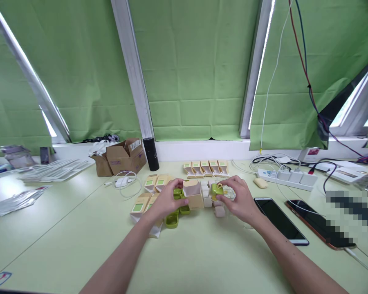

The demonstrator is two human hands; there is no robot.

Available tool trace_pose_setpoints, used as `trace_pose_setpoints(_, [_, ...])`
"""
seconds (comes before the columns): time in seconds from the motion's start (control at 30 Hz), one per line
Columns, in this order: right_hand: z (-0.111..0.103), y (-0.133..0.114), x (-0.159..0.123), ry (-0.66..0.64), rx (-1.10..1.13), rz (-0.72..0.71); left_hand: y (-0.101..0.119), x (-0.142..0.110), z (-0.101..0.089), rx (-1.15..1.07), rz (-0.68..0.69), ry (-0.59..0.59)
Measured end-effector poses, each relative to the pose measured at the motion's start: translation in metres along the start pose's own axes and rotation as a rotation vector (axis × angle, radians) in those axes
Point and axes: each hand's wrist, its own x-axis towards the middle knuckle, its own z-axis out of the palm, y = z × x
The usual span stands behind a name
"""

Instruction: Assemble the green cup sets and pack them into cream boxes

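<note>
My left hand (pixel 171 200) grips a small cream cardboard box (pixel 194 198), its top open. In my right hand (pixel 239 200), thumb and fingers pinch a small green case (pixel 216 190) with a pale loop on top, just right of the box. Below and between my hands lie several small white rounded pieces (pixel 220 211). Hollow green case parts (pixel 172 219) sit beside my left hand, partly hidden by it. More cream boxes with green labels (pixel 140 205) lie to the left of that hand. Behind my hands stands a row of open cream boxes (pixel 205 168).
A brown carton (pixel 125 157) and a black cylinder (pixel 151 154) stand at the back. Two phones (pixel 280 220) lie to the right, near a power strip (pixel 288 178) with cables. A white charger (pixel 122 181) with a coiled cable rests at left, near flat plastic packs (pixel 53 169).
</note>
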Motion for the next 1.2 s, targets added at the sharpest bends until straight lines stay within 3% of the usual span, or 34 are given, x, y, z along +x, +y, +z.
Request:
trace_pose_setpoints(0.17, [0.004, 0.007, -0.001, 0.136, 0.024, -0.027, 0.008, -0.011, 0.016, 0.214, -0.066, -0.227])
trace_pose_setpoints(0.47, [0.010, 0.010, -0.002, 0.245, 0.061, -0.130, 0.023, -0.020, 0.026, 0.369, -0.151, -0.430])
trace_pose_setpoints(0.63, [0.010, 0.005, -0.003, 0.269, 0.079, -0.146, 0.024, -0.017, 0.018, 0.274, -0.100, -0.436])
trace_pose_setpoints(0.8, [0.008, 0.002, -0.004, 0.283, 0.101, -0.139, 0.026, -0.014, 0.004, 0.028, 0.117, -0.443])
trace_pose_setpoints(1.0, [0.008, 0.001, -0.005, 0.301, 0.121, -0.155, 0.023, -0.014, 0.002, 0.149, 0.101, -0.546])
trace_pose_setpoints(1.2, [0.006, -0.007, -0.006, 0.300, 0.161, -0.175, 0.014, -0.013, 0.015, 0.218, 0.129, -0.413])
